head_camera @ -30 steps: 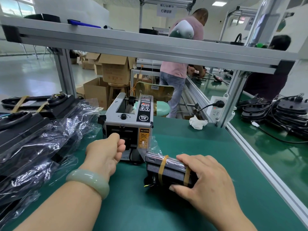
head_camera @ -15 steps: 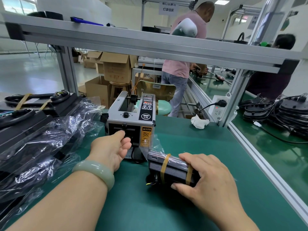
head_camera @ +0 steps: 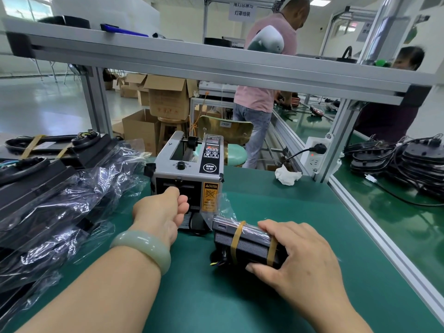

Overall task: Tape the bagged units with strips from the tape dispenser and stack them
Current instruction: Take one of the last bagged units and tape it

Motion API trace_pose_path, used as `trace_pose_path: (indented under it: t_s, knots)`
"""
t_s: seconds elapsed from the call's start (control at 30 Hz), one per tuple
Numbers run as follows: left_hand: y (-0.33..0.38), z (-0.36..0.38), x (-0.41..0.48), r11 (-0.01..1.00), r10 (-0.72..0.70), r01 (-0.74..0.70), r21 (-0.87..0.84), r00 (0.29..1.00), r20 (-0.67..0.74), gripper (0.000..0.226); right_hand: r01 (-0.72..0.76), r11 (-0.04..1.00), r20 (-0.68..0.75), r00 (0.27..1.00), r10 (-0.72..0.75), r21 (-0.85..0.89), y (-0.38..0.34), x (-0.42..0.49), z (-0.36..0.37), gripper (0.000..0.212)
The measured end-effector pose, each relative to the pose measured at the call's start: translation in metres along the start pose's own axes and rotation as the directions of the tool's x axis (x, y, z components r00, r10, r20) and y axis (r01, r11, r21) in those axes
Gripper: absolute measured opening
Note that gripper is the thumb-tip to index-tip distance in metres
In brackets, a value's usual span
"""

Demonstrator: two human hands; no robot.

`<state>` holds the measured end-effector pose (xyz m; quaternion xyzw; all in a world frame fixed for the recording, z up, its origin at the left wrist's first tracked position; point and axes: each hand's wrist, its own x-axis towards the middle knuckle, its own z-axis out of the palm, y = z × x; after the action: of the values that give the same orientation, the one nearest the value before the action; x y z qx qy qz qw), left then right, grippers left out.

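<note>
Our left hand (head_camera: 161,210) at the tape dispenser (head_camera: 189,170) slot, pinch unclear; right hand (head_camera: 302,258) grips the bagged unit (head_camera: 247,246); we should draw tape straight.

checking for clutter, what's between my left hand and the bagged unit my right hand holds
Head view: between the left hand and the bagged unit lie the tape dispenser's dark lower front and the bag's loose clear end, over green mat.

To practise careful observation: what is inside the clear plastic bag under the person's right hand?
Inside the clear plastic bag is a black rectangular unit with a mesh-textured side and coloured wire ends at its left end. The right hand grips its right end, hiding that part.
</note>
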<state>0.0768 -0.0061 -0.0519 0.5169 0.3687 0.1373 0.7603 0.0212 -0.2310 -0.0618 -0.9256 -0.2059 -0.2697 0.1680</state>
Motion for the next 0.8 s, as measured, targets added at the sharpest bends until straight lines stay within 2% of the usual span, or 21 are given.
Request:
trace_pose_path:
  t_s: [0.17,0.27,0.33,0.47,0.53,0.8]
  knots:
    - [-0.004,-0.025,-0.023,0.994,-0.036,0.057,-0.092,0.976,0.213,0.014,0.008,1.0,-0.002,1.0,-0.008,0.0,0.0,0.0,0.0,0.066]
    - [-0.01,-0.037,-0.043,0.993,0.026,0.016,-0.113,0.93,0.365,0.011,0.009,1.0,0.001,1.0,-0.009,0.002,-0.001,-0.001,0.0,0.066]
    - [-0.017,-0.041,-0.054,0.996,0.076,-0.053,-0.065,0.9,0.43,0.012,0.011,1.0,-0.001,1.0,-0.011,0.005,-0.001,-0.001,0.0,0.066]
    - [-0.035,-0.042,-0.069,0.967,0.217,-0.253,0.034,0.884,0.415,0.017,0.018,1.0,-0.01,1.0,-0.018,0.0,-0.003,-0.001,0.0,0.065]
    - [-0.041,-0.04,-0.077,0.952,0.253,-0.301,0.054,0.873,0.418,0.019,0.014,1.0,-0.015,1.0,-0.014,-0.001,-0.004,-0.001,0.0,0.065]
    - [-0.048,-0.028,-0.086,0.951,0.255,-0.297,0.082,0.907,0.335,0.022,-0.004,0.999,-0.012,1.0,0.003,-0.034,-0.01,-0.002,0.002,0.066]
